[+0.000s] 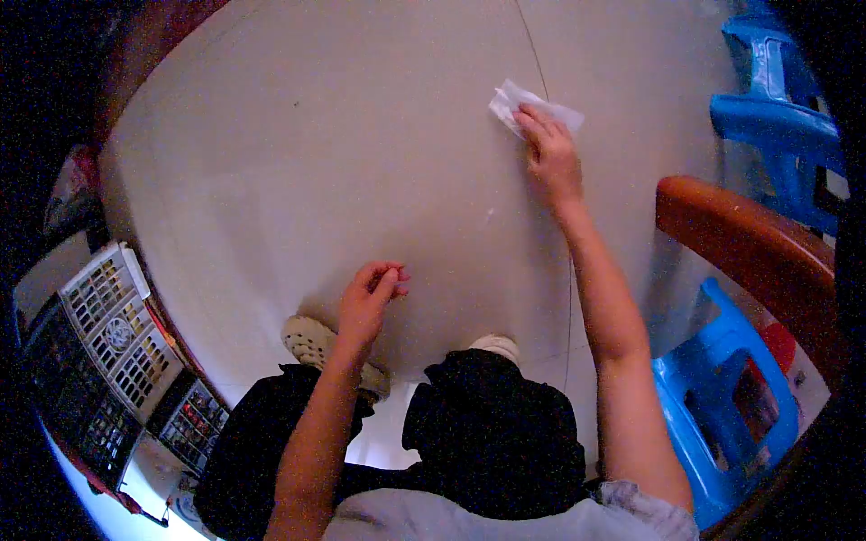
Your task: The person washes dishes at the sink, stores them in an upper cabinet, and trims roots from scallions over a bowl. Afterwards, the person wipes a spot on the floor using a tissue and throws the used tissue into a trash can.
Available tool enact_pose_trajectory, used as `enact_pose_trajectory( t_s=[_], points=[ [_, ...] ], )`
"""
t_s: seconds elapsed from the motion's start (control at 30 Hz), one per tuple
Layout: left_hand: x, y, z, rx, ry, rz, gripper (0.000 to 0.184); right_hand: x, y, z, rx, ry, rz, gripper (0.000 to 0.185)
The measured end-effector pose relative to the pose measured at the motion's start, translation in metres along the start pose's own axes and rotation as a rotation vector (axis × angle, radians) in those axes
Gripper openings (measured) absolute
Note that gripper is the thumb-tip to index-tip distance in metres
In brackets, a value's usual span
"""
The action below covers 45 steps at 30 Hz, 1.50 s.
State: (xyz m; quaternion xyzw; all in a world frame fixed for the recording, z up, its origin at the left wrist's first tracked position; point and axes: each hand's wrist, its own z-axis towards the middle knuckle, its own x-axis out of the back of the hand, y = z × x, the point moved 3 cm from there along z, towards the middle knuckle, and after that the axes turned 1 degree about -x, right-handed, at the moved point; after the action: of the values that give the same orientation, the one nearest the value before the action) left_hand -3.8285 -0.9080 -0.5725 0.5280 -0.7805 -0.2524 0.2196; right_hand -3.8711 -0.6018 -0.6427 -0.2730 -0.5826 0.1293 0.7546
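Observation:
My right hand reaches forward and presses a white paper tissue against the pale tiled floor, its fingers bent over the tissue. The tissue's edges stick out on both sides of the fingers. Nearer to me, my left hand hovers over the floor in front of the left shoe, with thumb and fingers drawn together. Whatever may be between those fingertips is too small to make out. A faint whitish mark shows on the floor between the two hands.
Blue plastic stools stand at the right, with another blue stool nearer. A brown wooden edge juts in between them. White and dark crates line the left side. My beige clogs are below.

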Motion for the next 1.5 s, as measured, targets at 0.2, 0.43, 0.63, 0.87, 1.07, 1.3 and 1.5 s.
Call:
enact_pose_trajectory(
  t_s=[0.2, 0.43, 0.63, 0.87, 1.07, 1.3, 1.5],
  points=[
    [-0.005, 0.017, 0.021, -0.037, -0.050, 0.016, 0.020, 0.004, 0.004, 0.025, 0.107, -0.117, -0.195, 0.025],
    [-0.003, 0.019, 0.015, -0.058, -0.070, -0.015, 0.021, 0.016, -0.044, -0.072, -0.366, -0.250, 0.595, 0.019],
    [-0.010, 0.024, 0.016, 0.033, -0.135, 0.055, 0.023, 0.014, -0.071, -0.077, 0.153, -0.194, 0.081, 0.026],
    [-0.026, 0.036, -0.010, -0.084, -0.276, 0.044, 0.029, 0.048, -0.094, -0.096, -0.030, -0.370, -0.027, 0.020],
    [-0.059, 0.042, -0.025, 0.156, -0.432, -0.440, 0.044, 0.057, -0.145, -0.121, -0.829, -0.653, 1.387, 0.012],
    [-0.058, -0.004, -0.016, 0.151, -0.378, -0.218, 0.039, 0.044, -0.155, -0.131, -0.210, -0.289, 0.581, 0.021],
    [-0.038, -0.014, -0.010, 0.165, -0.290, -0.202, 0.024, 0.020, -0.148, -0.154, -0.302, -0.306, 0.581, 0.020]
  ],
)
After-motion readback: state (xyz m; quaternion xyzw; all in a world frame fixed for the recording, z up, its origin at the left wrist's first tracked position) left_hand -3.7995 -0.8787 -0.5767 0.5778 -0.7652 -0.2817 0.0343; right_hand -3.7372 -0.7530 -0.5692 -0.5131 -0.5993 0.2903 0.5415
